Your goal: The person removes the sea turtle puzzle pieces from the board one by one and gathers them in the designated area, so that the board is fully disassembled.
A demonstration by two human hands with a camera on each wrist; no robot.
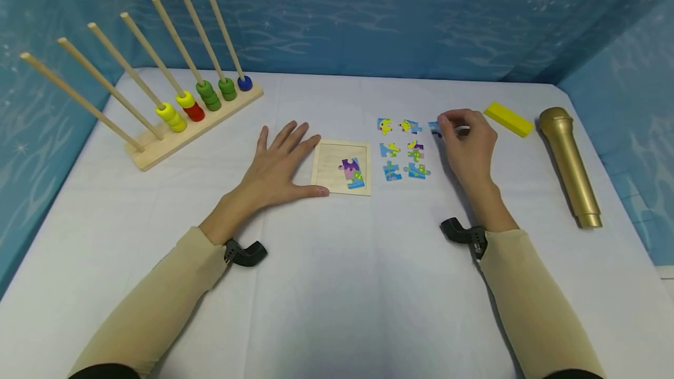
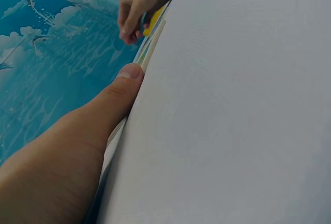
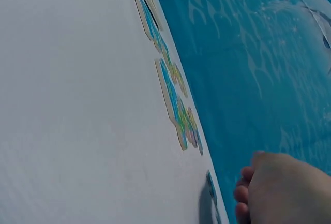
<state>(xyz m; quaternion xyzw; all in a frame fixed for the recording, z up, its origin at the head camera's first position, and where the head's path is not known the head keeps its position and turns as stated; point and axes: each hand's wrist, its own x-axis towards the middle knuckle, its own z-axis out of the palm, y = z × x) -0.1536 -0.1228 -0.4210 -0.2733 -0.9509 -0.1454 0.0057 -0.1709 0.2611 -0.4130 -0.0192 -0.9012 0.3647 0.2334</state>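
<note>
In the head view my left hand [image 1: 278,165] rests on the table with fingers spread. Its thumb touches the near left corner of a square wooden puzzle tray [image 1: 326,157], and the index fingertip is at the far left one. Joined purple, pink and blue puzzle pieces [image 1: 354,173] lie in the tray's right part. To the right are several loose pieces [image 1: 416,171] in rows. My right hand [image 1: 470,144] hovers with bent fingers over a blue piece [image 1: 433,127], which it partly covers. In the right wrist view that piece [image 3: 211,185] lies below the raised fingers.
A wooden bead abacus [image 1: 197,124] with tall rods stands at the back left. At the right are a yellow block [image 1: 508,119] and a gold microphone-shaped object [image 1: 571,171]. A blue patterned curtain [image 1: 368,22] borders the white-covered table [image 1: 326,297].
</note>
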